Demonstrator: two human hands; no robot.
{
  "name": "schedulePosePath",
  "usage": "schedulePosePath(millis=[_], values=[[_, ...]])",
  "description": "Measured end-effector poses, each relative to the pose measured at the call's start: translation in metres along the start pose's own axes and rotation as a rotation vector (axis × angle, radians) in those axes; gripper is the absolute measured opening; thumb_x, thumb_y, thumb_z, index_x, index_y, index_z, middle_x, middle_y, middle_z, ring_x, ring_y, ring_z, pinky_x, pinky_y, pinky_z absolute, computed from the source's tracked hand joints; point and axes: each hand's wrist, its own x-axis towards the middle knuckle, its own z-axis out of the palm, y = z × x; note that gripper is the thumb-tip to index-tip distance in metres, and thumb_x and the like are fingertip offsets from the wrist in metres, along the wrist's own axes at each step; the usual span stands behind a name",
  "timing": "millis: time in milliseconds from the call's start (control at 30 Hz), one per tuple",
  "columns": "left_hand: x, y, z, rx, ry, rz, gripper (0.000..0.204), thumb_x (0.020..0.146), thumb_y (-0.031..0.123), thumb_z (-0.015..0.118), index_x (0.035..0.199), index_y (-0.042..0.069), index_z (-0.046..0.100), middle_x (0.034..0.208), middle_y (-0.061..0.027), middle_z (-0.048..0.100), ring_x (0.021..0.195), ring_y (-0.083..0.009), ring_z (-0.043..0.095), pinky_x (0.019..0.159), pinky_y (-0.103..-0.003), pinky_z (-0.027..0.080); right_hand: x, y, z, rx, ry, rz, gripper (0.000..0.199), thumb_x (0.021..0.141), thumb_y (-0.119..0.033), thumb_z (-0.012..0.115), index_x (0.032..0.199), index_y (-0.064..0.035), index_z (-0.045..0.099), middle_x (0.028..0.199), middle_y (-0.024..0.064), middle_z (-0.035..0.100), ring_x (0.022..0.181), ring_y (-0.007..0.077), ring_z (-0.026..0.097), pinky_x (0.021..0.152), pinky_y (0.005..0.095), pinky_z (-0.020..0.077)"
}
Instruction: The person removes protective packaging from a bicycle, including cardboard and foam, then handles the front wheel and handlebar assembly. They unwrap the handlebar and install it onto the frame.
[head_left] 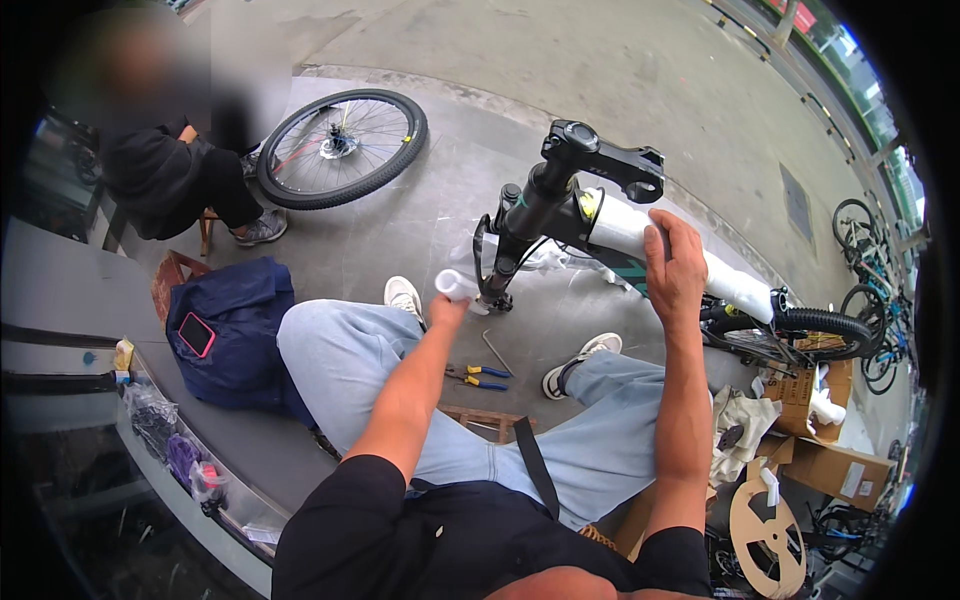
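Two hands are on the bike. My right hand (672, 268) is clamped around the white foam wrap (640, 232) on the frame (545, 208), fingers curled over the tube just behind the head tube. My left hand (450, 300) is closed on a small white piece (455, 284) low by the fork (497, 275); I cannot tell whether that piece is loose or still attached to the wrapping.

As I judge it, the step is stripping packing from the front end, and doing it well means keeping the right hand firm so the frame does not tip while the left pulls slowly and straight away from the fork. The black stem (600, 158) sticks up above the right hand with a blunt clamp end, so I would keep my wrist below it.

Pliers (478, 377) and a hex key (497, 352) lie on the floor between my shoes, near but clear of the fork. A loose wheel (342, 148) lies well apart to the upper left beside a seated person (170, 170). A dark bag (235, 330) with a phone on it sits just left of my knee. Cardboard boxes (825, 465) crowd the right, near the rear tyre (820, 322). Open concrete (600, 60) lies ahead, the best room for swinging the frame.
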Motion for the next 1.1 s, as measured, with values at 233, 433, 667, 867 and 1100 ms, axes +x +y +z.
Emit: schedulePosePath(millis=[233,433,667,867,1100], values=[[0.021,0.037,-0.045,-0.397,0.475,0.018,0.048,0.092,0.021,0.082,0.13,-0.006,0.071,0.126,-0.0196,0.078,0.117,-0.033,0.075,0.103,-0.043,0.055,0.006,0.0,-0.005,0.007,-0.048,0.015,0.029,0.105,-0.025,0.07,0.123,-0.0025,0.073,0.121,0.0178,0.075,0.117,0.0373,0.068,0.103,0.0456,0.0535],[0.035,0.142,-0.119,-0.679,0.635,0.148,0.046,0.094,0.023,0.07,0.129,-0.007,0.067,0.124,-0.0192,0.075,0.111,-0.0343,0.074,0.097,-0.043,0.057,0.008,-0.001,-0.012,0.052,-0.068,0.04,0.029,0.103,-0.024,0.072,0.123,-0.0022,0.073,0.121,0.018,0.075,0.116,0.0375,0.068,0.102,0.0454,0.0543],[-0.026,0.284,-0.201,-0.893,0.271,0.265,0.041,0.101,0.021,0.07,0.139,0.008,0.061,0.128,-0.0054,0.069,0.11,-0.0199,0.07,0.085,-0.037,0.062,0.005,-0.004,-0.017,0.109,-0.063,0.074,0.031,0.102,-0.023,0.074,0.125,-0.0023,0.072,0.123,0.0196,0.074,0.117,0.0383,0.069,0.103,0.0449,0.055],[-0.112,0.328,-0.243,-0.806,-0.004,0.644,0.035,0.11,0.026,0.065,0.14,0.009,0.058,0.124,-0.0036,0.067,0.108,-0.0156,0.069,0.088,-0.034,0.062,-0.001,-0.003,-0.023,0.202,-0.035,0.098,0.031,0.101,-0.019,0.074,0.126,-0.0028,0.071,0.124,0.0203,0.074,0.115,0.0391,0.071,0.102,0.0451,0.0559],[-0.169,0.309,-0.243,-0.783,-0.208,0.749,0.057,0.109,0.044,0.069,0.148,0.007,0.051,0.129,-0.0067,0.067,0.117,-0.0209,0.07,0.094,-0.039,0.061,-0.009,-0.026,-0.034,0.261,0.045,0.057,0.028,0.098,-0.014,0.078,0.122,-0.002,0.073,0.122,0.018,0.076,0.113,0.037,0.073,0.1,0.0437,0.0567]])
